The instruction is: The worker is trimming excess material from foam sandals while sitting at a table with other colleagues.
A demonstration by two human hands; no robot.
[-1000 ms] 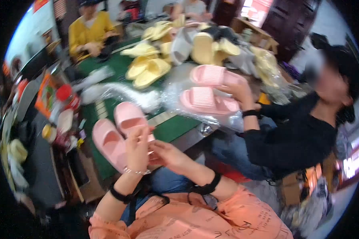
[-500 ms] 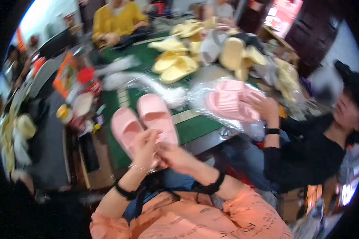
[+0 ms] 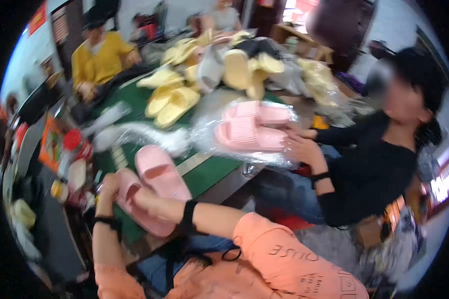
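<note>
Two pink slippers lie side by side in front of me at the near edge of the green table. Against the outer edge of the left pink slipper point(image 3: 152, 224), near its toe, my left hand point(image 3: 109, 187) is closed on its side. My right hand point(image 3: 157, 204) reaches across that slipper's footbed, with its fingers at the strap opening, where their tips are hidden. The other pink slipper point(image 3: 159, 172) rests just beyond, touched by neither hand as far as I can see. Both hands are somewhat blurred.
To the right, a person in black point(image 3: 364, 149) handles pink slippers in clear plastic point(image 3: 254, 132). Yellow and grey slippers point(image 3: 177, 102) are heaped farther back. Crumpled clear plastic point(image 3: 139, 139) lies beyond my slippers. A red-lidded jar point(image 3: 72, 140) stands left; a person in yellow point(image 3: 100, 62) sits far left.
My hands, together over the slippers before, have parted: the left went to the left slipper's outer side, the right onto its footbed. The view has swung right. The person's hands shifted on the bagged slippers.
</note>
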